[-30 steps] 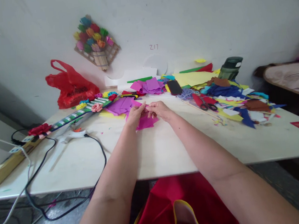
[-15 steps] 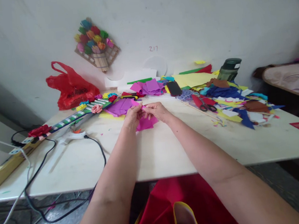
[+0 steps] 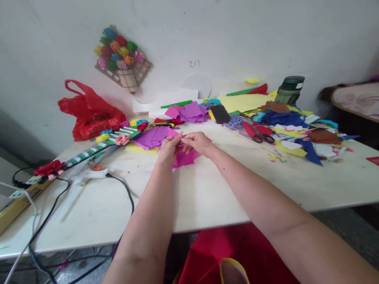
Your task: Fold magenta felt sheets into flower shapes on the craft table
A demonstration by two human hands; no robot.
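Observation:
My left hand (image 3: 169,149) and my right hand (image 3: 199,143) meet over the middle of the table, thumbs and fingertips pinched together. Between them is a small piece of pink paper, mostly hidden by the fingers. Beneath the hands lies a magenta paper sheet (image 3: 186,159) on the tabletop. Just left and behind, purple paper (image 3: 153,136) rests partly over a yellow sheet (image 3: 142,148). Farther back sits a stack of purple paper pieces (image 3: 193,111).
At left are a white glue gun (image 3: 91,174), a flower-decorated strip (image 3: 103,144), a power strip (image 3: 1,220) and a red plastic bag (image 3: 91,114). To the right lie scissors (image 3: 259,135), a phone (image 3: 220,114), paper scraps (image 3: 285,118) and a green bottle (image 3: 290,90).
The pink paper that stuck up above my left fingertips now barely shows between the hands. Both hands stay in almost the same place, still pinched together.

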